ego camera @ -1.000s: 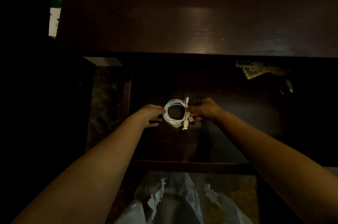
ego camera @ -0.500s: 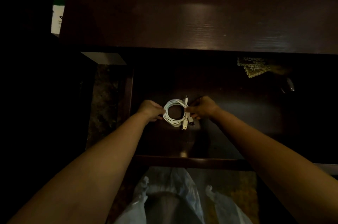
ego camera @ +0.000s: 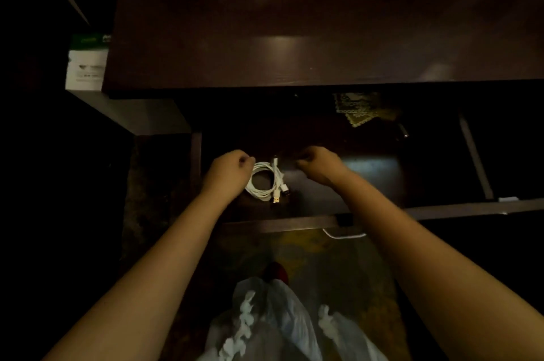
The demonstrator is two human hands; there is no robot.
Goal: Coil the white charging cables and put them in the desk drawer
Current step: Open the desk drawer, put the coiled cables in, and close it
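Observation:
A coil of white charging cables [ego camera: 263, 182] lies flat on the bottom of the open dark drawer [ego camera: 279, 225], its plugs pointing toward the front edge. My left hand [ego camera: 228, 167] hovers at the coil's upper left rim with the fingers curled in, holding nothing. My right hand [ego camera: 319, 165] is a short gap to the right of the coil, also curled shut and empty. Whether the left fingertips still touch the cable is too dark to tell.
The dark desk top [ego camera: 294, 36] overhangs the drawer's back. A lace cloth [ego camera: 359, 109] lies at the drawer's back right. A metal handle [ego camera: 344, 235] sticks out below the drawer front. A white and green box [ego camera: 85, 66] stands left; white plastic bags [ego camera: 279, 325] lie on the floor.
Both hands held the coil between them before. Now they have let go and drawn slightly apart, and the coil rests on the drawer bottom.

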